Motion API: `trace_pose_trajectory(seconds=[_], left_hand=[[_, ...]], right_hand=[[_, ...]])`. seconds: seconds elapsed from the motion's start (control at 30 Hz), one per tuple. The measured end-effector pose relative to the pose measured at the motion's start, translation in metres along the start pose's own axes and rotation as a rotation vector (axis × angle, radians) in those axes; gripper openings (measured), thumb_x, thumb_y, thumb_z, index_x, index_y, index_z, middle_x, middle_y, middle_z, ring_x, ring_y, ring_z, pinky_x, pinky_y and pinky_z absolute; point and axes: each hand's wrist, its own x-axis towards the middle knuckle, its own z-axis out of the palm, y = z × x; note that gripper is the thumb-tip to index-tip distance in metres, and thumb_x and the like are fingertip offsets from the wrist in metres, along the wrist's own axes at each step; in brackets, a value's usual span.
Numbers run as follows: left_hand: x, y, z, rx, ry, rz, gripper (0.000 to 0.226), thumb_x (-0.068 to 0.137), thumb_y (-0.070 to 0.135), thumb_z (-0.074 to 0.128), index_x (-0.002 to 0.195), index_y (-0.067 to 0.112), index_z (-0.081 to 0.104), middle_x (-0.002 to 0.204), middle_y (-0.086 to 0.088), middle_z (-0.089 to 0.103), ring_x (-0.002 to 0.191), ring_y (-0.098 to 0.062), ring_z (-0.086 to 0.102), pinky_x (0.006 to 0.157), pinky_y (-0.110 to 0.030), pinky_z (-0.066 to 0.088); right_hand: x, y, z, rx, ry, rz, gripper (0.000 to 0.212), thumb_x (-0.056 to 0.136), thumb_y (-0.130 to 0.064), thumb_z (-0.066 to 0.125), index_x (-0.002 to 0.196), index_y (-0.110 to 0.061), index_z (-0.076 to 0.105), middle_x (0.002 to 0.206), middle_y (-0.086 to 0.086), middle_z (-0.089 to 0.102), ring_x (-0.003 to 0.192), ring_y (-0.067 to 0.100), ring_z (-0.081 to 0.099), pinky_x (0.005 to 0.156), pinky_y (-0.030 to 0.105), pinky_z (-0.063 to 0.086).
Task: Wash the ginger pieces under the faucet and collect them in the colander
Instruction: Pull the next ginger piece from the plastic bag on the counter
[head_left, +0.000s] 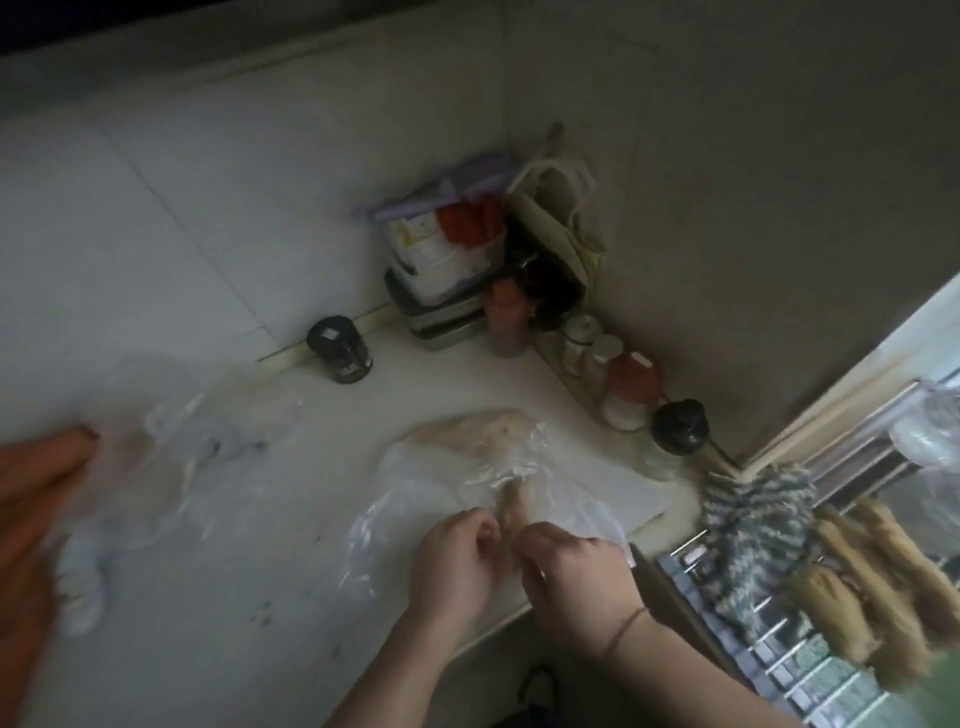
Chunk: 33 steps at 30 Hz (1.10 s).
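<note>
Pre-wash step, looks like: left hand (453, 558) and right hand (574, 582) both pinch knobbly tan ginger piece (511, 512) over clear crinkly plastic bag (467, 478) on white table (249, 571) (blurry). Next: carry to faucet; neither faucet nor colander visible.

Black-lidded jar (340, 351) is sitting on the counter (218, 519), well up-left of the grip. Stacked boxes (436, 270) and a cloth bag (558, 218) are crowding the corner above it. Row of spice jars (618, 379) is running along the wall up-right. Striped cloth (748, 525) is hanging right of the grip. Orange fabric (36, 519) is lying far left, blurred.
</note>
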Motion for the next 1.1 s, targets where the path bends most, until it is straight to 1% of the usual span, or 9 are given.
trace_pose_trajectory(seconds=[0.1, 0.3, 0.43, 0.53, 0.63, 0.73, 0.83, 1.0, 1.1], left_hand=[[-0.008, -0.001, -0.001, 0.155, -0.129, -0.055, 0.026, 0.084, 0.045, 0.053, 0.099, 0.027, 0.065, 0.100, 0.007, 0.072, 0.098, -0.018, 0.065, 0.076, -0.028, 0.046], [-0.012, -0.002, 0.004, 0.280, -0.110, 0.061, 0.043, 0.085, 0.057, 0.043, 0.101, 0.025, 0.066, 0.101, 0.003, 0.071, 0.098, -0.018, 0.064, 0.075, -0.029, 0.047], [-0.011, -0.004, 0.003, 0.228, -0.125, 0.044, 0.033, 0.085, 0.051, 0.050, 0.099, 0.025, 0.065, 0.100, 0.004, 0.069, 0.097, -0.019, 0.063, 0.074, -0.030, 0.045], [-0.012, -0.010, -0.002, 0.116, -0.039, -0.040, 0.020, 0.091, 0.038, 0.052, 0.098, 0.025, 0.064, 0.096, 0.006, 0.069, 0.092, -0.020, 0.065, 0.075, -0.032, 0.050], [-0.013, -0.011, -0.001, 0.025, -0.028, -0.069, 0.018, 0.095, 0.032, 0.051, 0.107, 0.024, 0.062, 0.104, 0.004, 0.069, 0.097, -0.019, 0.065, 0.081, -0.033, 0.051], [-0.015, -0.007, 0.006, -0.017, -0.158, -0.087, 0.044, 0.089, 0.044, 0.059, 0.129, 0.026, 0.057, 0.121, 0.005, 0.064, 0.110, -0.017, 0.061, 0.092, -0.032, 0.050], [-0.016, 0.002, 0.011, 0.123, -0.198, -0.033, 0.059, 0.082, 0.054, 0.060, 0.134, 0.027, 0.054, 0.125, 0.005, 0.061, 0.117, -0.019, 0.056, 0.094, -0.033, 0.047], [-0.027, 0.017, 0.010, -0.028, 0.041, -0.043, 0.033, 0.086, 0.024, 0.063, 0.117, 0.019, 0.069, 0.106, 0.001, 0.067, 0.098, -0.020, 0.064, 0.085, -0.028, 0.049], [-0.042, 0.027, 0.004, -0.279, 0.229, -0.073, 0.022, 0.081, 0.023, 0.072, 0.101, 0.014, 0.076, 0.083, 0.007, 0.068, 0.074, -0.008, 0.065, 0.069, -0.016, 0.050]], right_hand=[[0.000, 0.003, 0.014, -0.165, -0.133, 0.001, 0.020, 0.067, -0.035, 0.047, 0.078, -0.033, 0.063, 0.066, -0.010, 0.063, 0.036, 0.020, 0.057, 0.032, 0.024, 0.034], [0.003, 0.005, 0.017, -0.295, -0.272, 0.100, 0.017, 0.055, -0.036, 0.070, 0.070, -0.030, 0.067, 0.058, -0.005, 0.059, 0.030, 0.018, 0.052, 0.032, 0.022, 0.025], [-0.002, 0.004, 0.011, -0.282, -0.310, 0.143, 0.028, 0.085, -0.037, 0.045, 0.103, -0.032, 0.066, 0.093, -0.004, 0.068, 0.070, 0.025, 0.069, 0.055, 0.031, 0.042], [-0.005, 0.007, 0.006, -0.204, -0.355, 0.211, 0.031, 0.095, -0.040, 0.036, 0.114, -0.027, 0.057, 0.114, -0.003, 0.064, 0.096, 0.027, 0.066, 0.076, 0.033, 0.046], [-0.004, 0.007, 0.006, -0.121, -0.374, 0.287, 0.031, 0.095, -0.040, 0.037, 0.116, -0.029, 0.056, 0.117, -0.004, 0.063, 0.099, 0.024, 0.065, 0.080, 0.033, 0.049], [-0.003, 0.005, 0.010, -0.044, -0.420, 0.341, 0.030, 0.093, -0.038, 0.039, 0.116, -0.034, 0.058, 0.118, -0.007, 0.063, 0.098, 0.020, 0.064, 0.080, 0.033, 0.051], [-0.005, 0.005, 0.009, 0.050, -0.420, 0.389, 0.027, 0.094, -0.034, 0.042, 0.114, -0.038, 0.059, 0.116, -0.007, 0.064, 0.097, 0.016, 0.063, 0.080, 0.028, 0.048], [-0.009, -0.003, -0.003, 0.377, -0.368, 0.553, 0.028, 0.095, -0.032, 0.049, 0.120, -0.027, 0.061, 0.117, -0.004, 0.067, 0.105, 0.015, 0.063, 0.087, 0.025, 0.048], [-0.010, -0.006, -0.011, 0.690, -0.272, 0.678, 0.030, 0.096, -0.038, 0.050, 0.113, -0.019, 0.065, 0.109, -0.003, 0.070, 0.095, 0.011, 0.067, 0.069, 0.012, 0.046]])
